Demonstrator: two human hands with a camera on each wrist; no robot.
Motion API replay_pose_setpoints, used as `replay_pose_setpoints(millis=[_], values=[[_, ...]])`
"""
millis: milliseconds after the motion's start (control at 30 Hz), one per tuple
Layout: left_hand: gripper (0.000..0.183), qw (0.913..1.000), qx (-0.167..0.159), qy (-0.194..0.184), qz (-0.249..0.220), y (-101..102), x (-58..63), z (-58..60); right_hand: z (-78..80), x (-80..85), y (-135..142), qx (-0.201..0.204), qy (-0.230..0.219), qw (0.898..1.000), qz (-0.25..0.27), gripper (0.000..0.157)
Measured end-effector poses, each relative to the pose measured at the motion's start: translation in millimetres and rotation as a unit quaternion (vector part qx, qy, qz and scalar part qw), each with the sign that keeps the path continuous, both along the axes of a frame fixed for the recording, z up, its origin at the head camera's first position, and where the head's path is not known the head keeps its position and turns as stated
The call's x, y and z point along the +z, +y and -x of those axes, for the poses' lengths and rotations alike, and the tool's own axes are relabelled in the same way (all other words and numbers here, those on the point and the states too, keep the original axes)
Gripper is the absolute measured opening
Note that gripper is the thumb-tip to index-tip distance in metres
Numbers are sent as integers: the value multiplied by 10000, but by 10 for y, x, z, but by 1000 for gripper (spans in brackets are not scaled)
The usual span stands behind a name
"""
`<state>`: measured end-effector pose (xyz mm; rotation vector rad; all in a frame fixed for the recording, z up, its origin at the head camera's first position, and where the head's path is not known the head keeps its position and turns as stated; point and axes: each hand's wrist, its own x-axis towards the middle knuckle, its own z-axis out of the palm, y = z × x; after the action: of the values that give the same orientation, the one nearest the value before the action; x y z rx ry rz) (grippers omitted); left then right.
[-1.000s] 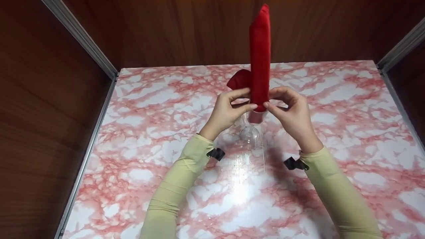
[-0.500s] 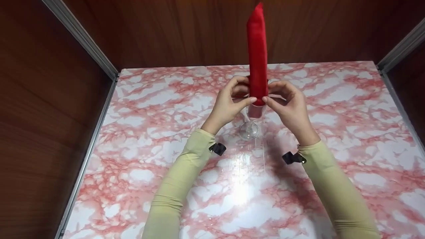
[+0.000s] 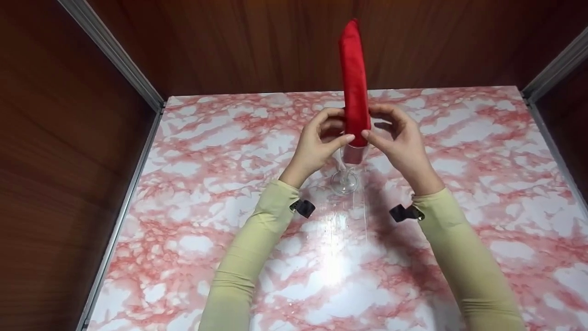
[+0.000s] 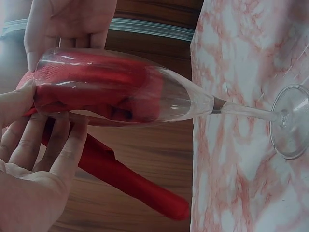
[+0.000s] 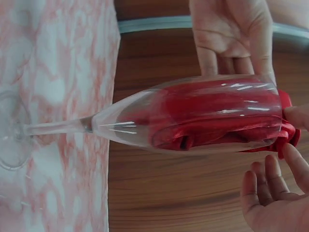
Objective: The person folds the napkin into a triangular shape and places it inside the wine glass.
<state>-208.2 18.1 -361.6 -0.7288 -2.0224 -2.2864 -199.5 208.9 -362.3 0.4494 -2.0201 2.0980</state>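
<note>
A red cloth napkin (image 3: 354, 82), folded into a tall narrow strip, stands in a clear champagne flute (image 3: 344, 182). Its lower part shows bunched through the bowl in the right wrist view (image 5: 217, 111). My left hand (image 3: 313, 149) pinches the napkin at the glass rim from the left, thumb in front and fingers behind. From the right, my right hand (image 3: 403, 146) pinches it at the same height, its thumb close to the other thumb. In the left wrist view a rolled red tail (image 4: 135, 186) of the napkin hangs outside the bowl. The flute's foot rests on the table.
The table (image 3: 183, 257) has a pink and white marbled top with a bright light reflection near the flute. Dark wood panels (image 3: 257, 46) enclose it at the back and sides, with metal corner strips (image 3: 121, 59).
Both hands have moved slightly away toward the back. The dark red flap sticking out at the left is hidden behind the hands and napkin. The napkin's tip has shifted left and lower.
</note>
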Motion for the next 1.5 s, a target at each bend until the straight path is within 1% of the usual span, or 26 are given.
replay_pose_setpoints(millis=[33,167,267,400,433,667,733,833,933,1067,1200,1300,1333,1367,1400,1500], values=[[41,10000,11,-15,26,0,-6,4,15,9,2,74,-43,9999,70,41],[44,10000,-5,-50,-14,19,-103,73,52,22,19,414,-305,9976,459,39],[45,9999,-34,1,-102,27,-168,114,67,12,30,595,-476,9948,680,37],[44,10000,-34,51,-79,19,-186,122,83,-3,21,681,-431,9932,843,36],[44,10000,-45,56,-67,14,-181,118,87,-6,16,690,-386,9929,886,35],[41,9997,-229,-33,12,-41,28,-34,102,-28,15,964,-160,9871,1268,31],[41,9997,-247,-38,-9,-46,34,-40,106,-40,22,1023,-76,9860,1312,31],[40,9997,-262,-2,-34,-49,30,-43,102,-60,31,1016,68,9860,1319,30],[40,9997,-250,38,-55,-53,25,-44,83,-74,38,961,83,9869,1290,27],[39,9997,-240,24,-69,-58,22,-45,58,-77,56,846,-29,9912,1014,25],[39,9996,-258,-44,-107,-59,20,-47,28,-79,87,543,-173,9969,541,28],[41,9996,-239,-36,-151,-59,13,-46,6,-88,103,305,-176,9988,342,30],[42,9996,-228,-18,-173,-59,11,-46,0,-91,106,269,-96,9990,332,30],[43,9996,-218,34,-198,-57,8,-46,-5,-88,103,285,-95,9983,495,28],[44,9995,-218,88,-233,-55,5,-45,-6,-85,101,327,37,9979,550,25],[46,9986,-225,358,-320,-51,-7,-39,-13,-60,85,462,678,9953,522,16]])
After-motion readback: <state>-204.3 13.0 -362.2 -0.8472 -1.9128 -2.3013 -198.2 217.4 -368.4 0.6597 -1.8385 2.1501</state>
